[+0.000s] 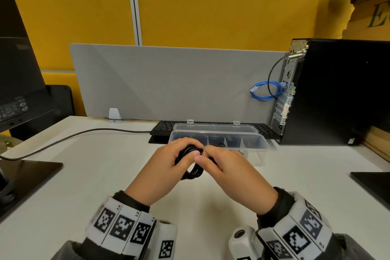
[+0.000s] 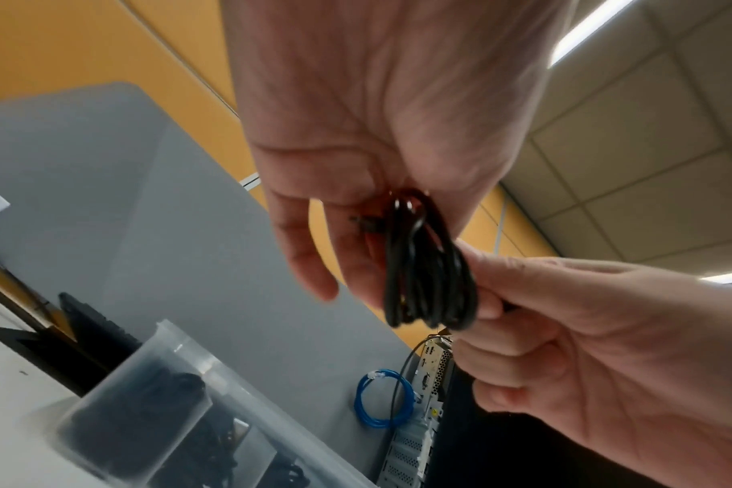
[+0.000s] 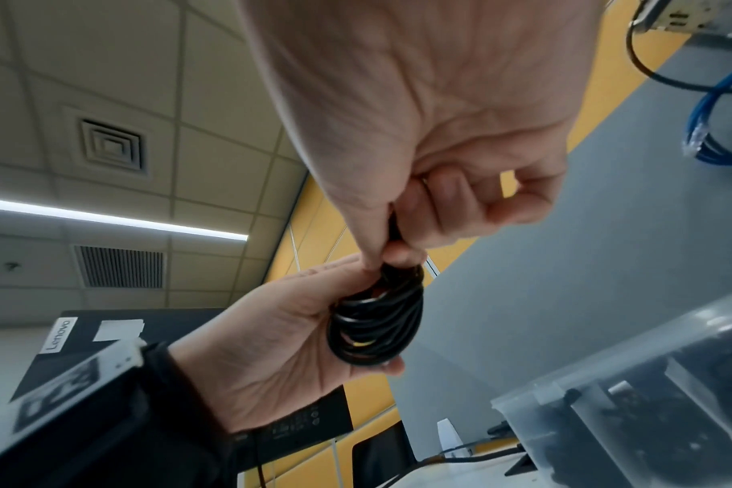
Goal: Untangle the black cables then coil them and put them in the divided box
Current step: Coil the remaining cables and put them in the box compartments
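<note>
We are holding a coiled black cable (image 1: 191,161) between both hands, above the white desk (image 1: 105,175) and just in front of the divided box (image 1: 261,145). Our left hand (image 1: 166,167) is cradling the coil: the loops are lying across its curled fingers (image 3: 381,365), with the thumb closing over them from the near side, so this hand is wrapped around the bundle. Our right hand (image 1: 228,167) is pinching one edge of the same coil; the thumb (image 3: 368,237) and the bent forefinger are pressing the loops together, and the remaining fingers are curled in toward the palm. In the left wrist view the coil (image 2: 429,267) is hanging as a narrow, flattened oval of several stacked turns between the two hands, and the right fingers (image 2: 493,290) are gripping its side.

The cable is looking smooth and glossy, a round rubbery cord catching highlights along each turn. The box is a long, translucent plastic case with rounded corners, thin upright dividers and a hinged lid (image 1: 215,127) lying open behind it; dark shapes are showing through its cloudy wall in the wrist views, but we cannot tell exactly what they are. A black keyboard (image 1: 162,127) is lying just behind the box.
</note>
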Demonstrator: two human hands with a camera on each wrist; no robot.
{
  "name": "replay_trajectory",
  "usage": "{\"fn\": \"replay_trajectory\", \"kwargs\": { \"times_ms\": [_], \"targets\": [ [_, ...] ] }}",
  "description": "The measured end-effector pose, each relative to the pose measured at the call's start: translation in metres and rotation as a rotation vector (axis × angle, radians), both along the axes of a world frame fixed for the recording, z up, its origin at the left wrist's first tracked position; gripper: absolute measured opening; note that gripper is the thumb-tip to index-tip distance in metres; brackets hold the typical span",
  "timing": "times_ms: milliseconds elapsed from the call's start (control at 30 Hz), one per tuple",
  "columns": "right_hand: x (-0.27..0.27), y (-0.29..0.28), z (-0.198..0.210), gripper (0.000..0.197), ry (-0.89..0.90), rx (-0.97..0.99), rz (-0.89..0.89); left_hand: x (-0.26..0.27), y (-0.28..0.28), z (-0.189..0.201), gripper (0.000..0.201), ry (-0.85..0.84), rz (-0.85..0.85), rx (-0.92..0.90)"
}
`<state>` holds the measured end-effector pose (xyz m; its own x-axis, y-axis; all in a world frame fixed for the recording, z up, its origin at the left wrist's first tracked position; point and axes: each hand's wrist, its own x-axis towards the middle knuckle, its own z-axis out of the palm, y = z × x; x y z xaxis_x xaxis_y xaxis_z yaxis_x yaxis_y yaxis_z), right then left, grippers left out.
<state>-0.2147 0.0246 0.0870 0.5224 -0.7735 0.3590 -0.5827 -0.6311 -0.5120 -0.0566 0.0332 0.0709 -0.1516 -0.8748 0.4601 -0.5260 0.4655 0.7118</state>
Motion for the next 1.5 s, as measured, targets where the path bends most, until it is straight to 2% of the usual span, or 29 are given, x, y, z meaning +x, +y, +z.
{"fn": "replay_trajectory", "kwargs": {
  "times_ms": [133, 267, 367, 433, 567, 667, 767, 867, 933, 967, 1033, 1067, 1133, 1233, 1300, 1400, 1500],
  "targets": [
    [-0.001, -0.003, -0.006, 0.025, 0.068, -0.095, 0.022, 0.003, 0.003, 0.001, 0.022, -0.075, -0.068, 0.046],
    [-0.002, -0.004, -0.006, 0.019, 0.033, -0.158, 0.002, -0.002, 0.000, -0.003, 0.017, -0.071, -0.013, -0.021],
    [0.003, -0.001, -0.007, 0.016, 0.017, -0.217, -0.027, -0.010, -0.001, -0.004, 0.009, 0.000, 0.098, -0.080],
    [0.009, 0.004, -0.012, 0.015, 0.038, -0.329, -0.088, -0.013, -0.001, -0.005, 0.007, 0.063, 0.172, -0.100],
    [0.015, 0.012, -0.016, 0.019, 0.042, -0.506, -0.184, -0.016, -0.001, -0.006, 0.015, 0.141, 0.239, -0.081],
    [0.015, 0.015, -0.013, 0.019, 0.150, -0.625, -0.232, -0.017, -0.001, -0.006, 0.019, 0.188, 0.269, -0.056],
    [0.014, 0.015, -0.011, 0.007, 0.255, -0.729, -0.278, -0.017, -0.002, -0.006, 0.013, 0.179, 0.253, -0.066],
    [0.011, 0.014, -0.012, 0.015, 0.300, -0.756, -0.325, -0.017, -0.004, -0.008, 0.010, 0.154, 0.239, -0.070],
    [0.010, 0.014, -0.012, 0.010, 0.327, -0.790, -0.339, -0.016, -0.005, -0.009, 0.010, 0.135, 0.275, -0.083],
    [0.010, 0.012, -0.012, 0.008, 0.323, -0.828, -0.338, -0.016, -0.005, -0.009, 0.011, 0.135, 0.293, -0.087],
    [0.007, 0.011, -0.009, 0.025, 0.305, -0.901, -0.338, -0.016, -0.005, -0.009, 0.013, 0.124, 0.298, -0.085],
    [0.004, 0.009, -0.005, 0.026, 0.299, -0.932, -0.337, -0.015, -0.005, -0.009, 0.014, 0.107, 0.283, -0.074],
    [-0.003, 0.001, -0.001, 0.016, 0.265, -0.979, -0.327, -0.014, -0.003, -0.007, 0.018, 0.072, 0.229, -0.046],
    [-0.012, -0.017, -0.001, 0.012, 0.109, -0.936, -0.266, -0.009, -0.002, -0.002, 0.024, 0.095, 0.133, -0.008],
    [-0.015, -0.027, -0.006, 0.019, 0.019, -0.853, -0.224, -0.010, -0.001, 0.001, 0.025, 0.214, 0.048, 0.041],
    [-0.014, -0.033, -0.013, 0.026, -0.132, -0.604, -0.087, -0.018, 0.004, 0.004, 0.022, 0.453, -0.101, 0.117],
    [-0.008, -0.032, -0.017, 0.030, -0.282, -0.330, 0.005, -0.021, 0.003, 0.000, 0.027, 0.571, -0.080, 0.078]
  ]
}}
